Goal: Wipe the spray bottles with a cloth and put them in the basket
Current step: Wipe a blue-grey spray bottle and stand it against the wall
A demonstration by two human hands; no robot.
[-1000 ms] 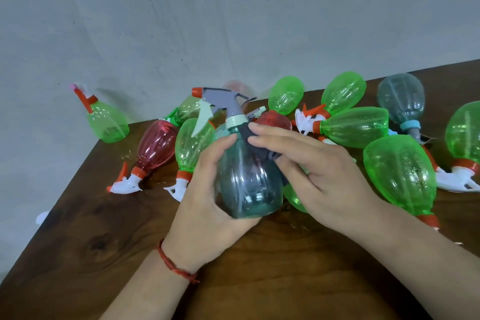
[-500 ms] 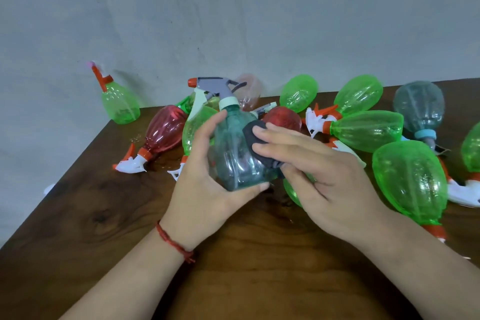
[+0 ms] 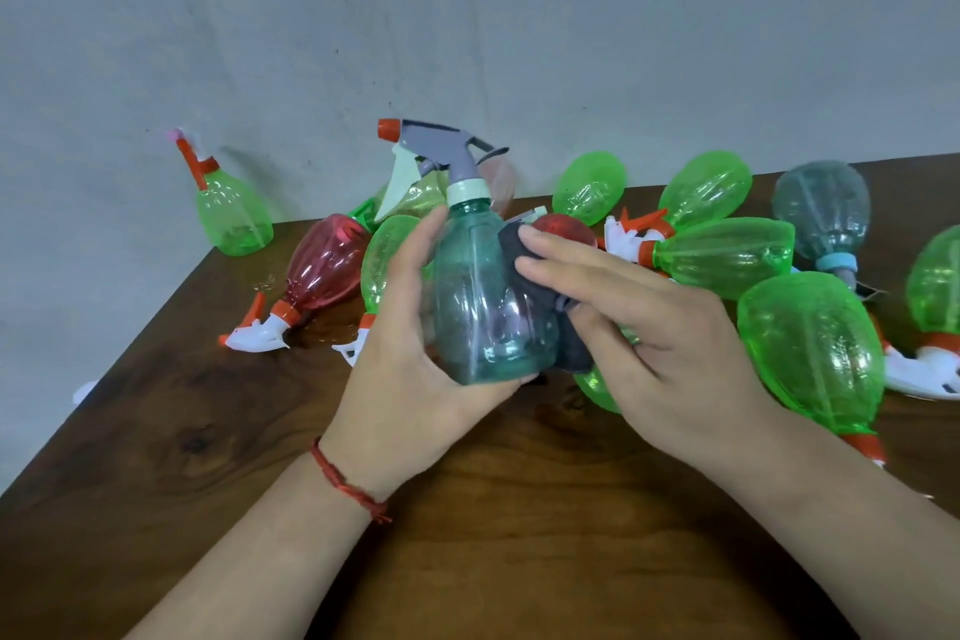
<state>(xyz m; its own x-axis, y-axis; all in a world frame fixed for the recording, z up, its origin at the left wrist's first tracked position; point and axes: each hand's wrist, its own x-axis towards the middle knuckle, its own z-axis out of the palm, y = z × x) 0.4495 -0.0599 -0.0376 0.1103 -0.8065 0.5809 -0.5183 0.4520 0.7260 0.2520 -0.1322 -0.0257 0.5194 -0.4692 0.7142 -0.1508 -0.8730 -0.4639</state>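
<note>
Teal spray bottle [image 3: 488,296] tight in left hand [image 3: 410,379] — right hand [image 3: 670,348] clamped on dark cloth [image 3: 571,351] at its side.

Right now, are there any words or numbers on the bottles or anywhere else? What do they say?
No words, numbers or signs can be read anywhere.
The teal bottle that the left hand grips is plain, with no label.
The dark cloth in the right hand is plain.
The green bottles, the red bottle, the table and the wall show no writing.
</note>
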